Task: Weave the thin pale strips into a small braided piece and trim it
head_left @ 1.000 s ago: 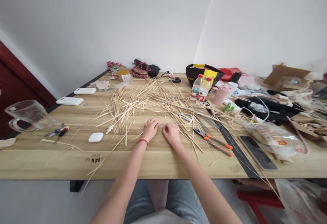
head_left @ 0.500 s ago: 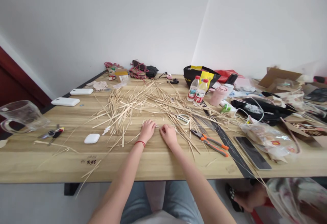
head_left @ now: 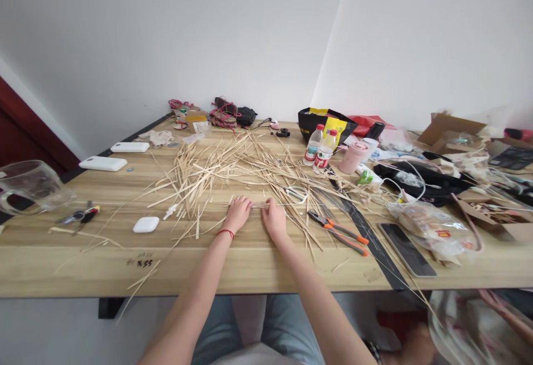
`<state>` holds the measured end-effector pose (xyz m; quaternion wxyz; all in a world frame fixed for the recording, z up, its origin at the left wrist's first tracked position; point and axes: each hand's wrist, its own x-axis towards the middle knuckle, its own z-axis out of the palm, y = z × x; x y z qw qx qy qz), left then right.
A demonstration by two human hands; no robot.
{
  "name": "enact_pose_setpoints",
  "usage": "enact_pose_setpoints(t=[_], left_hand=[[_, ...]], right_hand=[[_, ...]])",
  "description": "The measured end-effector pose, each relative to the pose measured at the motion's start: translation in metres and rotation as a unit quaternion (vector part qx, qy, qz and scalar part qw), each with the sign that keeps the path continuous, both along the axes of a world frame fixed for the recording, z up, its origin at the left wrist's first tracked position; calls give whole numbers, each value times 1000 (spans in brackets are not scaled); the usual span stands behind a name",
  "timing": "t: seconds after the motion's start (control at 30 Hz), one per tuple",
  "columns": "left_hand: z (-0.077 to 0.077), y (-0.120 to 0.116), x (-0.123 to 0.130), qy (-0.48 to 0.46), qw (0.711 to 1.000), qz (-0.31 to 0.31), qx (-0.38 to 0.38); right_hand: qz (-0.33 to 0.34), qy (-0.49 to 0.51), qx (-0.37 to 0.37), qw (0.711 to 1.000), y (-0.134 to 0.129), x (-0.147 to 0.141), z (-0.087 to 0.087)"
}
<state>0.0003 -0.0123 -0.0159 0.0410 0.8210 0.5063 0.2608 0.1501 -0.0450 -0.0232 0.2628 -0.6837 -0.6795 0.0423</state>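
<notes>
My left hand (head_left: 239, 213) lies low on the wooden table (head_left: 183, 273), its fingers together on a thin pale strip that runs across to the other side. A red cord circles that wrist. A short gap to the right, my right hand (head_left: 273, 218) is closed with thumb and finger pinching the same thin strip. Just beyond both hands spreads a loose heap of flat straw-coloured strips (head_left: 204, 173). White-handled scissors (head_left: 296, 193) rest among the strips to the right, and pliers with orange handles (head_left: 343, 234) lie nearer the table's front.
A white case (head_left: 146, 224), keys (head_left: 83, 216) and a clear jug (head_left: 35, 187) are at the left. Bottles (head_left: 325, 151), a pink cup (head_left: 353, 156), a phone (head_left: 407, 249) and plastic bags crowd the right. A person's leg (head_left: 410, 348) shows below the table.
The hands have moved slightly apart along the strip. The whole view has shifted a little. At the lower right, the other person's leg and foot have moved.
</notes>
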Motion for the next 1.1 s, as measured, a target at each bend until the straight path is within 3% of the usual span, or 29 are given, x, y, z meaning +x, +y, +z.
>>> enact_pose_setpoints(t=[0.27,1.1], left_hand=[[1,-1,1,0,1000,-3,2],[6,-8,2,12,1000,3,27]], right_hand=[[-3,-33,11,999,-1,-2,7],[-16,-53,11,998,3,-1,1]])
